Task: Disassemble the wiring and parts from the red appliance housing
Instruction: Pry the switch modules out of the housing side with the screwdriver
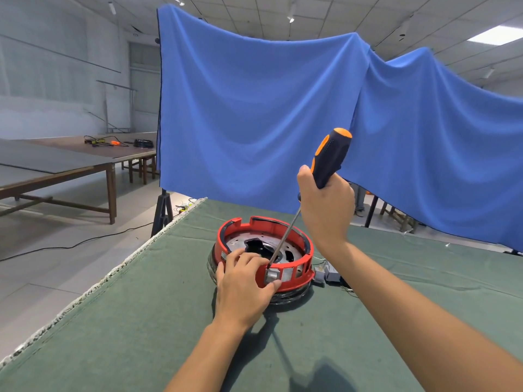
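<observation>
The left hand [243, 284] gripped the red housing [307, 251] to steady it; the right hand [325, 205] clasped the screwdriver [329, 158], tip inside.

A big blue cloth [283, 114] hangs as a backdrop behind the worktop [141, 321], which is covered in green felt with a frayed pale edge on the left. A black stand [162, 213] props the cloth's left end. Off to the left, long wooden tables [70, 165] stand on a pale tiled floor [42, 273], a black cable [85, 241] trailing across it. Ceiling lights [493, 35] glow overhead.
</observation>
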